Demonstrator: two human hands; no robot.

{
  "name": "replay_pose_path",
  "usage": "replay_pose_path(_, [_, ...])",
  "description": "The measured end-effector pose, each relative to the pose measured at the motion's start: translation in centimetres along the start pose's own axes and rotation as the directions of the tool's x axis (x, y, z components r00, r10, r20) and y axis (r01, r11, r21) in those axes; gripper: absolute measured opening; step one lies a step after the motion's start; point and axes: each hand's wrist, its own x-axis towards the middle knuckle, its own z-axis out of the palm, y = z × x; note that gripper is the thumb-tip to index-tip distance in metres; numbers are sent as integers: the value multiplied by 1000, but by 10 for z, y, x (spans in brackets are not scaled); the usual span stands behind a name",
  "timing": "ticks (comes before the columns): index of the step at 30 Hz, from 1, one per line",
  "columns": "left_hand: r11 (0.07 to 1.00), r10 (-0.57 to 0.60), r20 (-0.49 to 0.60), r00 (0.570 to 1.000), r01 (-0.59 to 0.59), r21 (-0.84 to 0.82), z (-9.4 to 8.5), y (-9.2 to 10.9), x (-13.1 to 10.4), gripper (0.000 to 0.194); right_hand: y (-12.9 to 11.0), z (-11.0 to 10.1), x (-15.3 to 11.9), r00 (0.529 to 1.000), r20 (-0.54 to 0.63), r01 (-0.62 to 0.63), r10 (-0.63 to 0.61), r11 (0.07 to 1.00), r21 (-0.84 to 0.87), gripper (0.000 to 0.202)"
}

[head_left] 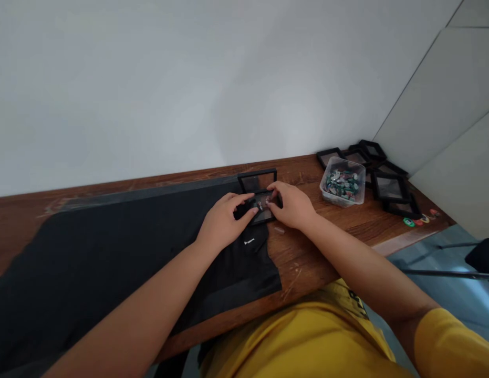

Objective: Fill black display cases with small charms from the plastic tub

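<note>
A pale wall (149,105) rises behind a brown wooden table (299,257). A black sheet (129,236) covers the left and middle of the tabletop. At the near edge is a person in a yellow T-shirt (307,336), both bare forearms stretched forward. At the far right corner lies a loose pile of black display frames (391,188); beside it, a clear plastic tub (342,201) holds many small green, white and reddish pieces (341,184). The left hand (222,220) and right hand (293,205) meet at an opened black display frame (264,215) at the sheet's right end, one half flat, the other raised behind. Fingers bent, each touches one side; whether either pinches it, I cannot tell. Two tiny objects (260,206) lie on its film, one at the right thumb. Small coloured discs (408,222) sit near the table's right end, and a white sliver (249,241) on the sheet.
</note>
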Motion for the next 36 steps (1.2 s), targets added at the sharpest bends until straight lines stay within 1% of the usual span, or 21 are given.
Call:
replay_pose_path(5, [1000, -9, -20, 1000, 9, -18, -2, 2, 1, 39, 2, 5, 3, 999, 34, 14, -14, 1000, 27, 46])
replay_pose_path(10, [999, -32, -19, 999, 32, 4, -3, 2, 6, 38, 3, 6, 4, 999, 29, 14, -15, 999, 35, 45])
replay_pose_path(16, [999, -40, -39, 998, 41, 28, -3, 2, 7, 37, 7, 3, 6, 999, 30, -15, 12, 996, 88, 30])
replay_pose_path(20, [998, -46, -58, 997, 49, 47, -3, 4, 6, 42, 9, 3, 5, 1000, 12, -30, 29, 992, 124, 26])
replay_pose_path(25, [991, -24, -68, 997, 33, 130, -6, 12, 2, 41, 11, 3, 3, 1000, 10, -16, 15, 987, 159, 20])
replay_pose_path(28, [990, 3, -25, 1000, 0, 142, -6, 20, 1, 37, 11, 2, 3, 1000, 14, -13, 11, 989, 146, 21])
replay_pose_path(30, [991, -1, -5, 1000, 2, 137, -4, 23, 3, 33, 10, 2, 4, 1000, 20, -13, 11, 992, 124, 23])
replay_pose_path(34, [991, -60, -28, 998, 63, 115, -1, 23, 7, 32, 5, 3, 5, 999, 33, -2, 0, 998, 60, 27])
replay_pose_path(36, [992, -66, -33, 997, 69, 102, 0, 22, 8, 32, 3, 4, 6, 999, 32, 5, -6, 999, 32, 27])
